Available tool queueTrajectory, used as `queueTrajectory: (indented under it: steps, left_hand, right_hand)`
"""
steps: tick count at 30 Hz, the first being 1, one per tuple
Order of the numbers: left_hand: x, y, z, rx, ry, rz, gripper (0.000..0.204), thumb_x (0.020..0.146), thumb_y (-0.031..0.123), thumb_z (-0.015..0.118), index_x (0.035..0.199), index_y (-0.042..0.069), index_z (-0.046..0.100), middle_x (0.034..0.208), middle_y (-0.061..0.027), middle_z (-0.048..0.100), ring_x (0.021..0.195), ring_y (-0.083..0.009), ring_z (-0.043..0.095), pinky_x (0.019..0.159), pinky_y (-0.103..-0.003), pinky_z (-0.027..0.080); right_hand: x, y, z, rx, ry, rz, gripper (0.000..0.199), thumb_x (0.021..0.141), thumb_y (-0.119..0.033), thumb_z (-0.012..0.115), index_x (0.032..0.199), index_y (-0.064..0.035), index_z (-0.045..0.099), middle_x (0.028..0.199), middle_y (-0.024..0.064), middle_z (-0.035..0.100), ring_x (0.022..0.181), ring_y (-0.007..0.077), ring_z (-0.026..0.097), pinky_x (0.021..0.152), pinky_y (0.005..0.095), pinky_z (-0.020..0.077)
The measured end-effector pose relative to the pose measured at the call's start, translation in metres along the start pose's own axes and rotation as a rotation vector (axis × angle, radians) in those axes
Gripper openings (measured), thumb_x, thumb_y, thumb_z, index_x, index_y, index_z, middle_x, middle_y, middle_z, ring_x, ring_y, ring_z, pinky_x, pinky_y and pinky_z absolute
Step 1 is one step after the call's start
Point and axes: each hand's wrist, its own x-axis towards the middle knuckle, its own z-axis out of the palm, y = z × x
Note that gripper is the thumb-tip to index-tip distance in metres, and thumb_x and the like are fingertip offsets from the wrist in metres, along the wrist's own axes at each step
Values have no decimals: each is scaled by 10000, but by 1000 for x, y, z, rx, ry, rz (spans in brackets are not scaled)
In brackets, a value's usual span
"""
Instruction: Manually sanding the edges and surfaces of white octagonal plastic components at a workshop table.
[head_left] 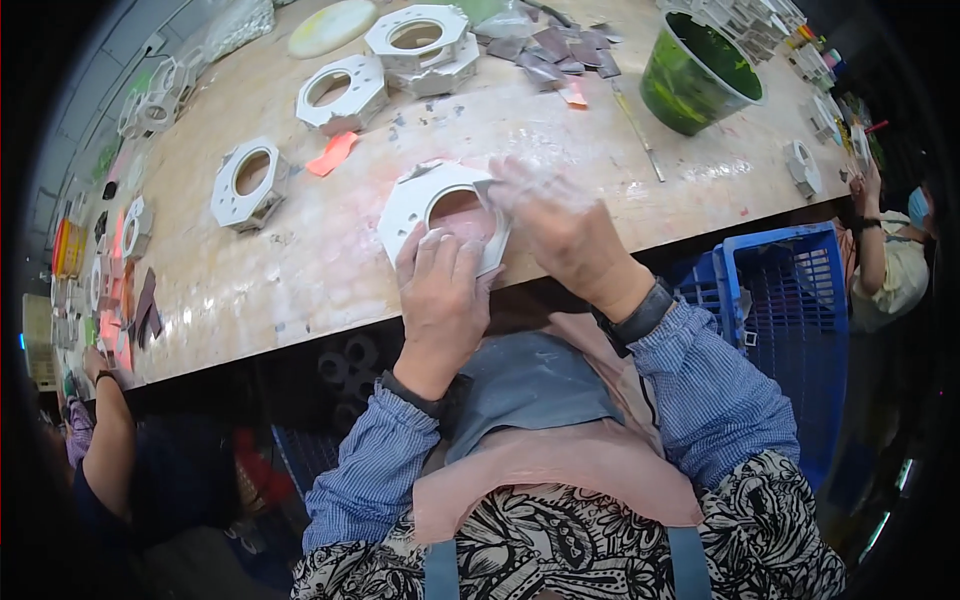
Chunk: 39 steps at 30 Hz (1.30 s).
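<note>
While the left hand (441,285) grips the near rim of a white octagonal frame (408,213) on the desk (330,255), the blurred right hand (565,228) is at its right edge, grip unclear; it seems unfinished, and similar frames (364,92) beyond perhaps await.

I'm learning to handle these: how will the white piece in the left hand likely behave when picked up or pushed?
The white piece is probably stiff, given its straight edges. It may be light for its size, with a large round hole through it. Its flat sides suggest sliding rather than rolling.
</note>
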Motion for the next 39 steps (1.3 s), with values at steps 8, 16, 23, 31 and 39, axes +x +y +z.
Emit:
queueTrajectory:
  steps: [8, 16, 23, 31, 39]
  left_hand:
    - [-1, -2, -1, -16, -2, -11, 322, 751, 148, 706, 1035, 23, 617, 943, -125, 576, 1019, -313, 555, 1035, -476, 349]
    - [-3, -4, 0, -9, -6, -27, 336, 750, 153, 711, 1033, 1, 611, 959, -137, 584, 1030, -318, 555, 1029, -482, 356]
    - [-1, -2, 1, -15, -9, -15, 315, 756, 162, 702, 1019, 11, 612, 941, -132, 576, 1013, -315, 557, 1036, -478, 347]
    - [2, 0, 1, -1, -8, -8, 321, 744, 165, 711, 1004, 2, 617, 946, -140, 584, 1017, -309, 566, 1041, -467, 346]
    - [-1, 0, 0, -25, 12, -13, 330, 753, 173, 706, 1014, -2, 607, 942, -135, 579, 1015, -306, 563, 1050, -465, 342]
  right_hand:
    - [-6, 2, 3, -102, -159, -179, 355, 824, -82, 534, 1162, 19, 576, 1255, 201, 594, 1182, 320, 576, 968, 401, 473]
    - [-7, 2, 4, -46, -144, -204, 366, 810, -60, 529, 1166, 11, 573, 1256, 188, 598, 1185, 324, 574, 949, 396, 492]
    - [19, 8, 18, 11, -150, -72, 361, 773, -7, 533, 1127, 7, 604, 1254, 194, 597, 1138, 338, 601, 923, 420, 513]
    - [18, 10, 9, -41, -150, -90, 404, 769, 0, 534, 1169, 13, 585, 1244, 195, 600, 1155, 352, 584, 913, 425, 508]
    - [-10, 8, -13, 23, -199, -89, 419, 770, 17, 525, 1177, -23, 616, 1230, 207, 607, 1164, 318, 586, 962, 398, 491]
